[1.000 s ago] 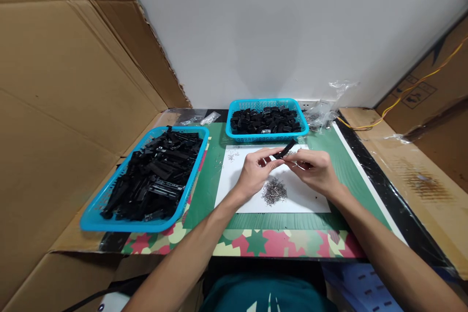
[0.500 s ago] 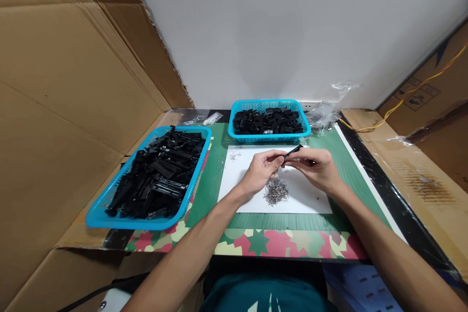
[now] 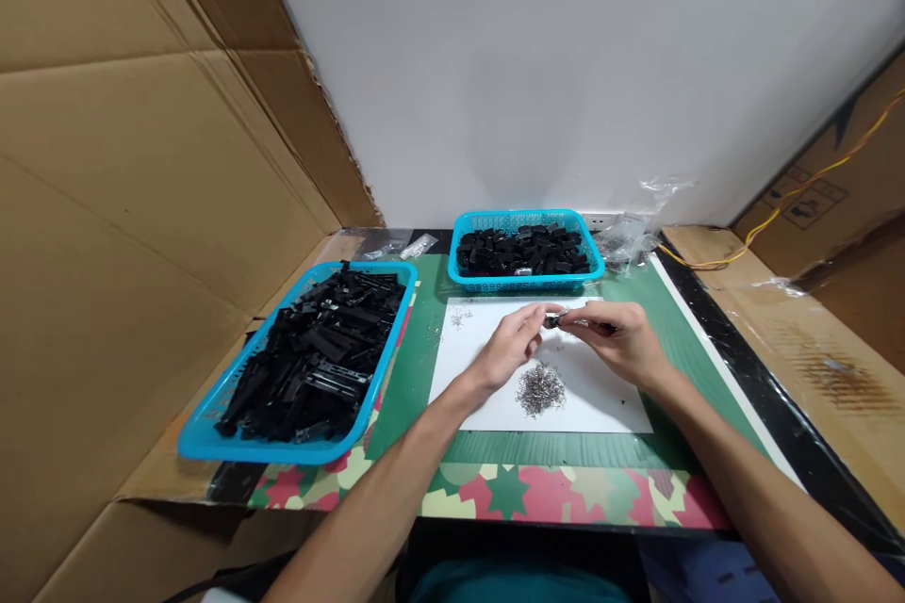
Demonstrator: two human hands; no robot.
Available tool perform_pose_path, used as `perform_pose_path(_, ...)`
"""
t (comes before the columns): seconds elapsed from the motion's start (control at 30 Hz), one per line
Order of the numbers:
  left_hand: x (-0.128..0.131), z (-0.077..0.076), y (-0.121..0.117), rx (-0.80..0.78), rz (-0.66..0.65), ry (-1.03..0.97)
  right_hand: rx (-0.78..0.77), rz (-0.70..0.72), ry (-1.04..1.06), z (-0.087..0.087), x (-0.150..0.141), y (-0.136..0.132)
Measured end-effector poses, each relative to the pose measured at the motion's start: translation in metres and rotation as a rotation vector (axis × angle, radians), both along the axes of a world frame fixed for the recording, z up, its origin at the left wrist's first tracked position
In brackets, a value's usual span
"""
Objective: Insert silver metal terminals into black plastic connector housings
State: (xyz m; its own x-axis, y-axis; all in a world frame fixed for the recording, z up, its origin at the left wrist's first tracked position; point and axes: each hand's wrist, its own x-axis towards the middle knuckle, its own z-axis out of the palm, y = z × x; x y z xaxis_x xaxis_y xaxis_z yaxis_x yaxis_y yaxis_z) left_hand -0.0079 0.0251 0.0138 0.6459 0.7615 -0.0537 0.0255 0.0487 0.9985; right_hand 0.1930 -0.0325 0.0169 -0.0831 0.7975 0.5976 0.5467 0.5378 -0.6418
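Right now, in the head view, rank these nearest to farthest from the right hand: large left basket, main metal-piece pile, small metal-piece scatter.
From the right hand:
1. Main metal-piece pile: just left, on the white paper.
2. Small metal-piece scatter: farther left, by the paper's far left corner.
3. Large left basket: leftmost, beyond the paper.

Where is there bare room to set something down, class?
The green mat is bare low between the left basket and paper, and right of the paper, beyond the right forearm. Crowding: the pin heap, with left hand and right hand just beyond.
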Motion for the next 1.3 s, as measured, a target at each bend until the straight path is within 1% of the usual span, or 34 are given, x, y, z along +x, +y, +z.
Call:
perform_pose_path(0.1, -0.003, -0.001, 0.001, 0.426, 0.144, 0.133, -0.023, -0.026, -0.011, -0.003, 0.002, 0.002)
perform_pose_path(0.13, -0.004, -0.002, 0.001, 0.544, 0.171, 0.165, -0.031, -0.028, -0.016, -0.004, 0.003, 0.003)
perform_pose_path(0.2, -0.006, -0.004, 0.001, 0.700, 0.182, 0.202, -0.048, -0.029, -0.031, -0.008, 0.004, 0.004)
perform_pose_path(0.27, -0.008, -0.006, 0.001, 0.772, 0.170, 0.221, -0.061, -0.020, -0.045, -0.011, 0.004, 0.006)
perform_pose_path(0.37, -0.010, -0.010, 0.002, 0.819, 0.170, 0.246, -0.091, 0.010, -0.062, -0.015, 0.005, 0.008)
perform_pose_path(0.47, -0.010, -0.013, 0.002, 0.882, 0.175, 0.264, -0.145, 0.034, -0.088, -0.015, 0.005, 0.008)
perform_pose_path(0.63, -0.010, -0.018, 0.001, 0.931, 0.185, 0.325, -0.188, -0.027, -0.145, -0.011, 0.003, 0.005)
perform_pose_path(0.77, -0.010, -0.021, -0.001, 0.938, 0.162, 0.345, -0.197, -0.025, -0.143, -0.015, -0.001, 0.004)
perform_pose_path(0.93, -0.010, -0.018, -0.004, 0.921, 0.120, 0.344, -0.246, -0.018, -0.145, -0.019, -0.003, 0.005)
perform_pose_path(1.1, -0.009, -0.013, -0.005, 0.951, 0.099, 0.361, -0.290, 0.001, -0.144, -0.018, -0.003, 0.005)
perform_pose_path(1.2, -0.009, -0.014, -0.005, 0.976, 0.090, 0.367, -0.315, 0.018, -0.139, -0.018, -0.003, 0.005)
perform_pose_path(1.3, -0.008, -0.014, -0.006, 0.968, 0.105, 0.372, -0.328, 0.025, -0.124, -0.017, -0.003, 0.005)
